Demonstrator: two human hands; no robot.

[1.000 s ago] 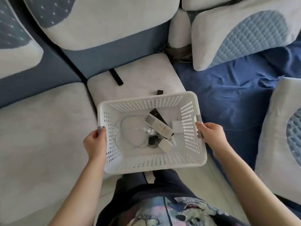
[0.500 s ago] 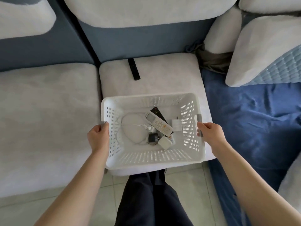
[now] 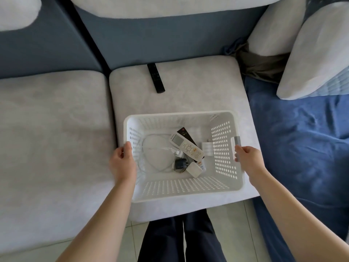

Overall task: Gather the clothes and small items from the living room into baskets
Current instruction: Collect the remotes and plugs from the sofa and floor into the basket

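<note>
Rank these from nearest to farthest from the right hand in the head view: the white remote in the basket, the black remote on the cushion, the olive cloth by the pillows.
From the right hand on the basket's right rim:
1. White remote, inside the basket, to the hand's left.
2. Olive cloth, bunched in the sofa corner, beyond the hand.
3. Black remote, on the cushion beyond the basket, far left.

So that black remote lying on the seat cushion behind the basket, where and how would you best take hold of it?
Probably across its long edges near the middle, coming straight down from above. The black remote lies flat on the seat cushion, slim and long, its near end pointing toward the white basket, with bare cushion on both sides for thumb and fingers. Either hand would first have to release the basket.
</note>
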